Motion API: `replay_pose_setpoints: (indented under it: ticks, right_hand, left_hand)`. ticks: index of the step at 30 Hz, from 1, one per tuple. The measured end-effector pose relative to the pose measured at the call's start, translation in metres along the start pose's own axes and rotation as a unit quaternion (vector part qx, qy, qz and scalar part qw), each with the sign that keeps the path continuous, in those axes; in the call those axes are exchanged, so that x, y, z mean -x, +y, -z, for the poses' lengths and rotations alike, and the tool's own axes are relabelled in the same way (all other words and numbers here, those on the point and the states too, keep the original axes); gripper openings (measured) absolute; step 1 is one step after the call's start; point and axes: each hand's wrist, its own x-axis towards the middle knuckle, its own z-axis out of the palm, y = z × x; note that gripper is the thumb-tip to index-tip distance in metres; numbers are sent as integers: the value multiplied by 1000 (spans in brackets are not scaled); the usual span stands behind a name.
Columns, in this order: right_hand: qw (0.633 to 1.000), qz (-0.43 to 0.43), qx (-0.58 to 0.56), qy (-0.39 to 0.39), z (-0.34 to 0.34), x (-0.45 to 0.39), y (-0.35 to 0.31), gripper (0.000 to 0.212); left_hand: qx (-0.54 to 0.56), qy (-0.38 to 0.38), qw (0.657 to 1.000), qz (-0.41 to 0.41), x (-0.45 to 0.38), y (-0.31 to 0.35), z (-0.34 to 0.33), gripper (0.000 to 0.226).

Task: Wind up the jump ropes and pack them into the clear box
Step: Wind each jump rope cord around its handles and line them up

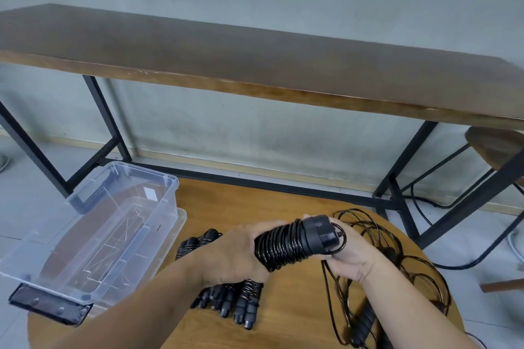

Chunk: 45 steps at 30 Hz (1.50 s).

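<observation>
Both hands hold one black jump rope [295, 241] above the round wooden table [283, 207], its cord wound tightly round the paired handles. My left hand [232, 255] grips the lower end of the bundle. My right hand [351, 249] holds the cap end, with a loop of cord at its fingers. Several wound ropes [226, 300] lie side by side on the table under my left wrist. A loose rope [397, 272] is tangled at the right, one handle [365, 320] lying near the front. The clear box [93, 238] stands open and empty at the left.
The box sits on its clear lid [181, 221], partly over the table's left edge. A long brown bench table [255, 65] on black legs runs along the grey wall behind. A wooden stool [496, 147] and black floor cables are at the right.
</observation>
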Motion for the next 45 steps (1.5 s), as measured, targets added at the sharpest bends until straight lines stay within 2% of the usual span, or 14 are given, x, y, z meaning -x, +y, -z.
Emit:
replay_pose_setpoints:
  ticks: [2, 5, 7, 9, 14, 17, 20, 24, 29, 34, 37, 41, 45]
  right_hand:
    - [1000, 2, -1, 5, -2, 1, 0, 28]
    - [1000, 14, 5, 16, -9, 4, -1, 20]
    - [1000, 19, 7, 22, -15, 4, 1, 23]
    - [999, 20, 23, 44, -20, 4, 3, 30]
    - [996, 22, 43, 80, -21, 7, 6, 29]
    - [991, 17, 94, 89, -23, 11, 5, 27]
    - [976, 4, 192, 102, -28, 16, 5, 27]
    - [921, -27, 376, 98, -38, 25, -4, 31]
    - [821, -35, 565, 75, -53, 31, -20, 34]
    - [741, -33, 667, 62, -66, 39, -38, 23]
    - [699, -23, 712, 63, -71, 39, -51, 25]
    - [636, -1, 771, 34, -72, 38, -78, 23]
    - [632, -9, 775, -23, -69, 33, -101, 17]
  left_hand:
    - [11, 25, 1000, 0, 1, 2, 0, 83]
    - [10, 77, 997, -5, -1, 0, 1, 82]
    - [0, 108, 994, -7, -2, -1, 2, 79]
    - [-33, 125, 992, -16, -3, 0, 1, 76]
    - [-134, 185, 973, -38, -7, 5, 0, 67]
    - [-189, 222, 955, -47, -12, 5, 0, 61]
    - [-235, 271, 932, -51, -19, 1, 8, 54]
    - [-298, 265, 917, -27, -24, -7, 19, 57]
    - [-378, 259, 889, -9, -24, -6, 19, 68]
    - [-462, 249, 851, 12, -25, -3, 22, 75]
    - [-497, 234, 835, 15, -22, 1, 22, 76]
    - [-492, 195, 848, -6, -16, 6, 21, 69]
    - [-432, 125, 892, -41, -10, 10, 21, 55]
